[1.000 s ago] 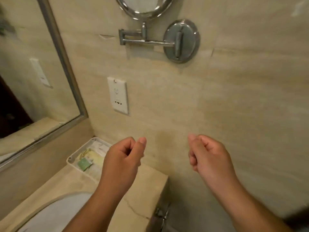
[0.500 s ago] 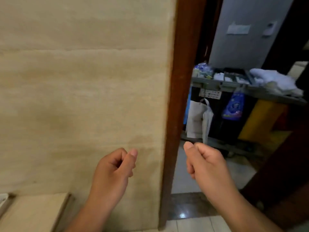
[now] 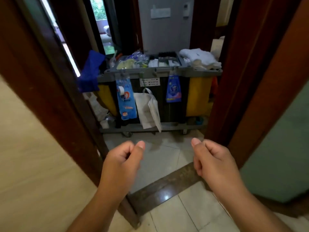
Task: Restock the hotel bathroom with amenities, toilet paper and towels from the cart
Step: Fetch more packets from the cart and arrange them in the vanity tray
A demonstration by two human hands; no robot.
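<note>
The grey housekeeping cart [image 3: 160,73] stands just outside the bathroom doorway, straight ahead. Folded white towels [image 3: 199,58] are piled on its right top end. Small amenity packets [image 3: 160,61] fill the compartments of its top tray. My left hand [image 3: 122,158] and my right hand [image 3: 212,158] are raised side by side in front of me, short of the cart. Both have their fingers curled in, thumb against forefinger, and hold nothing. No toilet paper can be made out.
Dark wooden door frames stand at left [image 3: 55,91] and right [image 3: 237,72], with a dark stone threshold [image 3: 167,186] on the floor between them. A white bag [image 3: 148,109], blue packets [image 3: 126,97] and yellow sacks [image 3: 198,96] hang on the cart's front.
The view has swung right, from the wall and vanity tray past the door frame to face the cart. Both hands stay curled and hold nothing, as before.
</note>
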